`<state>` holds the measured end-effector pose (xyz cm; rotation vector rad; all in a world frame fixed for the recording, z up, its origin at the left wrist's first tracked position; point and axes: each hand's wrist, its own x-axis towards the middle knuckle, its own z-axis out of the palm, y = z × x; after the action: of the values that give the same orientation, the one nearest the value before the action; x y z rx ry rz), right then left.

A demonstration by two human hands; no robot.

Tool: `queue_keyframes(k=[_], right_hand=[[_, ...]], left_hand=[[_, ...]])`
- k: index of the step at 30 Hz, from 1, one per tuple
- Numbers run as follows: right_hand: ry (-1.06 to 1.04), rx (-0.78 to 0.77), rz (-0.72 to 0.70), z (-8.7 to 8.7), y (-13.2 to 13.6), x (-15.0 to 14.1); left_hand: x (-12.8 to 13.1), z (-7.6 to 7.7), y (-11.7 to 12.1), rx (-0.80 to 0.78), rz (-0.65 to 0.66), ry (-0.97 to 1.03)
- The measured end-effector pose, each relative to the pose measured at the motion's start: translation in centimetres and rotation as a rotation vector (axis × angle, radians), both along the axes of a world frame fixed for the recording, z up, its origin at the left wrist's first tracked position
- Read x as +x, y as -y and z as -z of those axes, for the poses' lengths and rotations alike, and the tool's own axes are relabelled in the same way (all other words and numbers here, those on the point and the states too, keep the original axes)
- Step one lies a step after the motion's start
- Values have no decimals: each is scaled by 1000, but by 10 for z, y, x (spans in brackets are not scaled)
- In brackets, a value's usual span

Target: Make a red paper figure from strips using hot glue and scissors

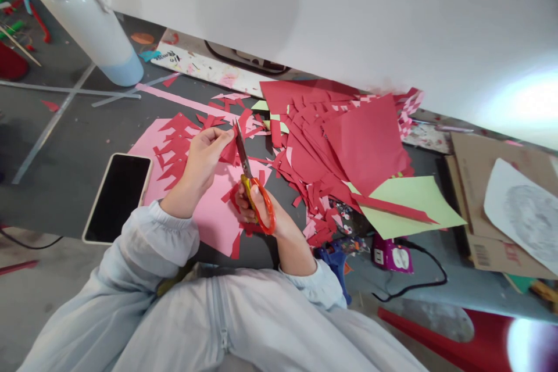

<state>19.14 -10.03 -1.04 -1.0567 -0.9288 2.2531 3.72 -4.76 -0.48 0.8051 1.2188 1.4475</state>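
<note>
My right hand (253,203) is closed round the handles of a pair of scissors (257,186), red-orange on one side and yellow on the other. The blades point up and away, close beside a small piece of red paper (229,152). Pinched between thumb and fingertips, that piece is in my left hand (204,157). Under both hands lies a sheet of pink paper (215,221). Jagged red paper cutouts (175,148) rest on its left part, and narrow red scraps are scattered beyond and beside it.
A heap of red paper (314,133) covers the table's middle right, beside a pale green sheet (410,209). On the left are a phone (117,197) and a tall bottle (91,23). A blue glue gun (335,264) lies near the front edge; cardboard (471,186) is far right.
</note>
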Motion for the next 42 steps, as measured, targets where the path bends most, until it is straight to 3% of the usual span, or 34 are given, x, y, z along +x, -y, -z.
queue_keyframes(k=[42], right_hand=[[-15, -4, 25, 3, 2, -2]], left_hand=[[3, 5, -1, 25, -11, 17]])
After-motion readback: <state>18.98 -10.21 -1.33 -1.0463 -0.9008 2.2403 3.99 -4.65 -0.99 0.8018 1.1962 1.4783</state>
